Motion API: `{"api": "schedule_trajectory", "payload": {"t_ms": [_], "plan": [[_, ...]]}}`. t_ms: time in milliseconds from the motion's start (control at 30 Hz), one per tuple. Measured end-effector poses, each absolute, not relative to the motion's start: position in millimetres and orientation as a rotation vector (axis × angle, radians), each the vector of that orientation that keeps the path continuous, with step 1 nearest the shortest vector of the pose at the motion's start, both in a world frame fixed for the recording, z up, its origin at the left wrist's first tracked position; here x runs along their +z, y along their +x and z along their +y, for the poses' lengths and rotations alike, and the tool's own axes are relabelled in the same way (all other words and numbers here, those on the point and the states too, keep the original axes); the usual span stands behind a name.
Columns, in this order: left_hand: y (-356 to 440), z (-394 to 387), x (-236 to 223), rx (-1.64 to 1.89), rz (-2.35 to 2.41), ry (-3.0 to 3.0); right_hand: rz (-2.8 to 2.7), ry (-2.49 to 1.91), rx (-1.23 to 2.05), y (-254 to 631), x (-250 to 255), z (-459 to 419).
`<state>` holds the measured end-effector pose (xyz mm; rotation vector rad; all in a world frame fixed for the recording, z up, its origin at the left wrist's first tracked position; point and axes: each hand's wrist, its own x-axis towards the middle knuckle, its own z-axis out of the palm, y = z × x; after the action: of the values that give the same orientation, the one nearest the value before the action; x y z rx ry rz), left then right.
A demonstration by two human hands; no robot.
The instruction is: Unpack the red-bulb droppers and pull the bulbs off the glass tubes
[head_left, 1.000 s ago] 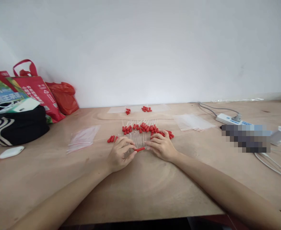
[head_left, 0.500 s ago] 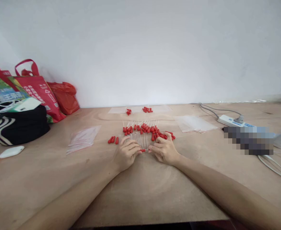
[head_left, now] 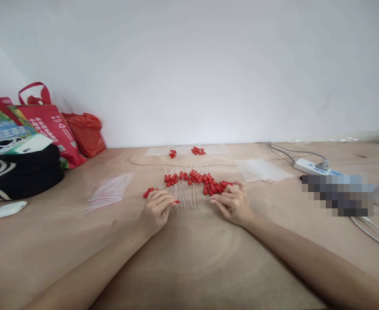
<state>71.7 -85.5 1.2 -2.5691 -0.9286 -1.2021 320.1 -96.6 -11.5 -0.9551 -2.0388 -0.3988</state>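
My left hand (head_left: 159, 210) is closed in a pinch on a red rubber dropper bulb (head_left: 177, 201), whose end shows past the fingertips. My right hand (head_left: 234, 203) pinches a thin glass dropper tube (head_left: 206, 198) that points left. Between the hands lies a row of bare glass tubes (head_left: 186, 196). Just beyond the right fingers is a heap of loose red bulbs (head_left: 211, 188); a few more bulbs (head_left: 148, 192) lie past the left knuckles. Farther back, several droppers with red bulbs fitted (head_left: 194, 175) lie with their glass ends toward the wall.
Flat plastic bags are stacked at the left (head_left: 110, 191) and right (head_left: 263, 170). Bagged droppers (head_left: 198, 150) lie near the wall. On the right are a power strip (head_left: 315, 167) and cables; on the left, a red shopping bag (head_left: 52, 129), black pouch (head_left: 24, 172) and white case (head_left: 8, 209).
My hands have moved apart: the left went left with the red bulb, the right went right with the glass tube. Before, bulb and tube were end to end between my fingers.
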Motion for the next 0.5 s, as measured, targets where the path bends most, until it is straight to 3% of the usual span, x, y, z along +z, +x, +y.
{"api": "schedule_trajectory", "payload": {"t_ms": [500], "plan": [[3.2, -39.4, 11.4, -1.276, -2.033, -2.029, -2.026, -1.321, -0.547, 278.5, -14.7, -81.5]]}}
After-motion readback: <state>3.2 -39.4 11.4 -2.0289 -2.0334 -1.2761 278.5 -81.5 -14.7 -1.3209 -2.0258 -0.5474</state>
